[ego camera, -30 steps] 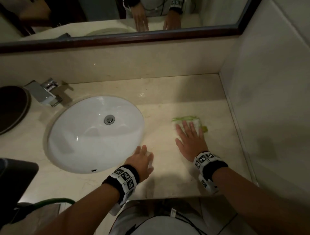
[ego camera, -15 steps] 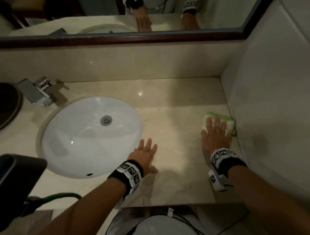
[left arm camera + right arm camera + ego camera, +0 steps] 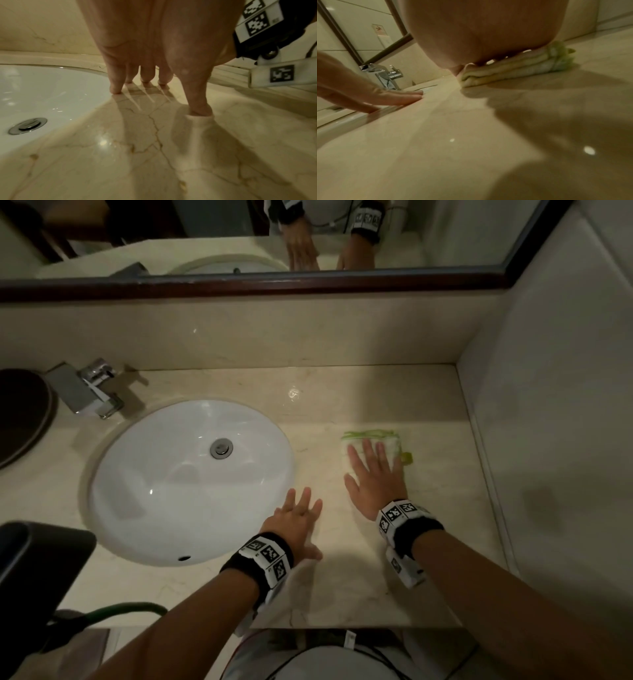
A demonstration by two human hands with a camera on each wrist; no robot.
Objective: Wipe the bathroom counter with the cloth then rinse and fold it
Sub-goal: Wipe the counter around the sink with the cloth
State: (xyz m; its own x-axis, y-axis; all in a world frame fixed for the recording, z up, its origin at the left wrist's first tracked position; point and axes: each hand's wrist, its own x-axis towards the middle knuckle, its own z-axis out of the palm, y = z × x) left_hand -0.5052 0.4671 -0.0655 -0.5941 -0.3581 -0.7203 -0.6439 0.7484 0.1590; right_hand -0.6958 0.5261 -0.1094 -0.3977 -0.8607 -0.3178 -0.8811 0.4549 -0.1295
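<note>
A folded white cloth with green edging (image 3: 373,440) (image 3: 513,71) lies on the beige marble counter (image 3: 359,587) to the right of the sink. My right hand (image 3: 375,474) presses flat on it, fingers straight and spread, covering most of it. My left hand (image 3: 294,518) (image 3: 154,75) rests flat on the bare counter at the basin's right rim, fingers straight, holding nothing. In the right wrist view my left hand (image 3: 399,97) shows as straight fingers lying on the counter edge by the basin.
A white oval basin (image 3: 144,501) with a metal drain (image 3: 221,448) sits left of the hands. A chrome tap (image 3: 92,392) stands at its back left. A wall (image 3: 548,440) bounds the counter on the right, a mirror (image 3: 239,234) at the back. A dark object (image 3: 34,570) is at front left.
My right hand has slid the cloth left, away from the right wall and back toward the middle of the counter. My left hand stays beside the basin.
</note>
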